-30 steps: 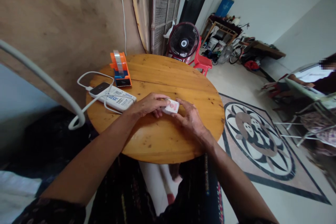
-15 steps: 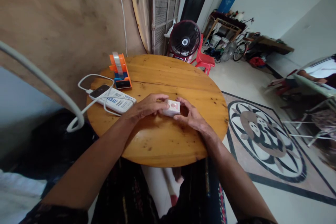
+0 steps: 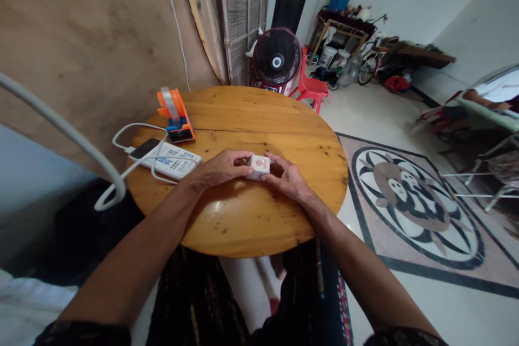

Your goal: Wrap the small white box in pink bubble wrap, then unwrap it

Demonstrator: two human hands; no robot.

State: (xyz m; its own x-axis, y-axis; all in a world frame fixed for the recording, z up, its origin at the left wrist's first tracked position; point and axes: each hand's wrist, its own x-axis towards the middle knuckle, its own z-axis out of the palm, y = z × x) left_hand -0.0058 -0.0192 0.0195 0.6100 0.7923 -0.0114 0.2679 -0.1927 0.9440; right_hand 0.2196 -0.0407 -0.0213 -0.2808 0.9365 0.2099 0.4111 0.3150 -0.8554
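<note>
A small white box with a reddish print on its top sits at the middle of the round wooden table. My left hand grips its left side, thumb at the front and fingers behind. On the right side my right hand has its thumb and fingertips closed on the box too. Whether the box rests on the wood or is held just above it, I cannot tell.
An orange and blue tape dispenser stands at the table's back left. Before it lies a white box with a phone and looped white cable. Behind the table are a fan and a red chair. A person's arm shows far right.
The view has shifted slightly. My left thumb has moved from the box's top to its front edge, and the box's printed top shows more fully. Both hands remain on it.
</note>
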